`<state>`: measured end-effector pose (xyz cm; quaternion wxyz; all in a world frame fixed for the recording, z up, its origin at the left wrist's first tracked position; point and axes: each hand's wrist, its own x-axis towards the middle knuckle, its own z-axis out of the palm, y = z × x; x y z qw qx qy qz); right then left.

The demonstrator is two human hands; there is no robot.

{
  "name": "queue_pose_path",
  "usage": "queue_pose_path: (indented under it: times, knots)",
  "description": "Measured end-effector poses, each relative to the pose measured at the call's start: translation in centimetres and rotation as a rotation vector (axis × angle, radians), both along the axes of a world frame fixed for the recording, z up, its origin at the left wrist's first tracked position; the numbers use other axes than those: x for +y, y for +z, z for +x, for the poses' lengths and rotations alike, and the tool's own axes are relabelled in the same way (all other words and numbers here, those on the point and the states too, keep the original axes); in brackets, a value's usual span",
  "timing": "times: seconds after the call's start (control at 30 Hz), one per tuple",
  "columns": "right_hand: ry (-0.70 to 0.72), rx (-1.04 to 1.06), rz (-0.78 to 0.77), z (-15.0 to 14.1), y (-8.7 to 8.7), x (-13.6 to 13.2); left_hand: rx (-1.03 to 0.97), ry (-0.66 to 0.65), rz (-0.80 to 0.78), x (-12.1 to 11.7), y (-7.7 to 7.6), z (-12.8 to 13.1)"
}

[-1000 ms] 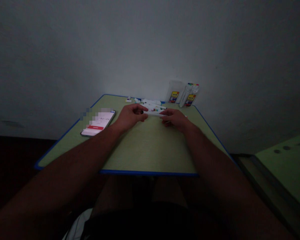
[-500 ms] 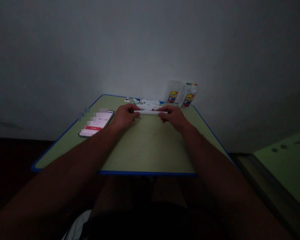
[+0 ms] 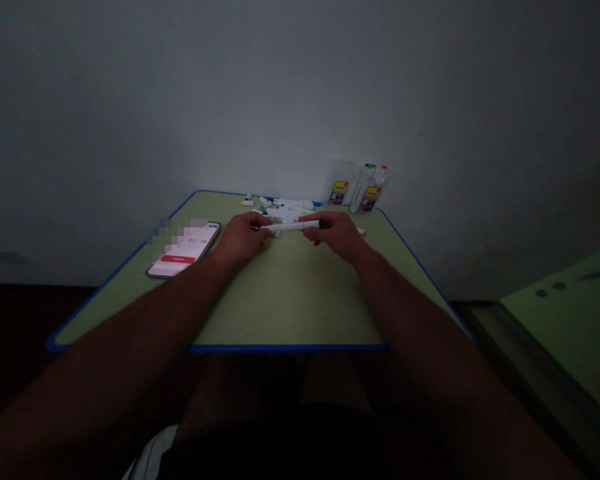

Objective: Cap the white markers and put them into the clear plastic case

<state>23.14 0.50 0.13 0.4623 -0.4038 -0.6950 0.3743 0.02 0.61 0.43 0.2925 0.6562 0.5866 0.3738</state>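
Note:
A white marker pen (image 3: pixel 291 227) lies crosswise between my hands, just above the table. My left hand (image 3: pixel 244 237) is closed on its left end. Thumb and fingers of my right hand (image 3: pixel 336 233) pinch the pen toward its right end. Behind my hands, several white markers (image 3: pixel 293 205) lie in a loose pile, with small white caps (image 3: pixel 248 201) to their left. A marker with a red-orange tip (image 3: pixel 362 231) shows partly beyond my right hand, which hides the rest of it.
A phone (image 3: pixel 185 250) with a lit screen lies left of my left arm. Near the wall stand a clear plastic case (image 3: pixel 339 183) and another case holding markers with coloured ends (image 3: pixel 371 190). The pale green table (image 3: pixel 290 307) has a blue edge.
The pen now tilts slightly, its right end higher, and my right hand has slid inward along it. The whole view has shifted a little. A red-orange tip now shows beyond my right hand.

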Motion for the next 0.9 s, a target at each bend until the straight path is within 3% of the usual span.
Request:
queue_pose_path:
  times: [0.27,0.6,0.9]
  knots:
    - [-0.16,-0.109,-0.01,0.6,-0.5,0.5,-0.066,-0.029,0.143,1.1,-0.9,-0.3]
    - [-0.099,-0.009,-0.103,1.5,-0.6,0.7,-0.177,-0.133,0.118,-0.3,0.1,0.4]
    - [-0.114,0.038,-0.153,1.3,-0.2,0.4,-0.186,-0.15,0.144,-0.5,-0.2,0.5]
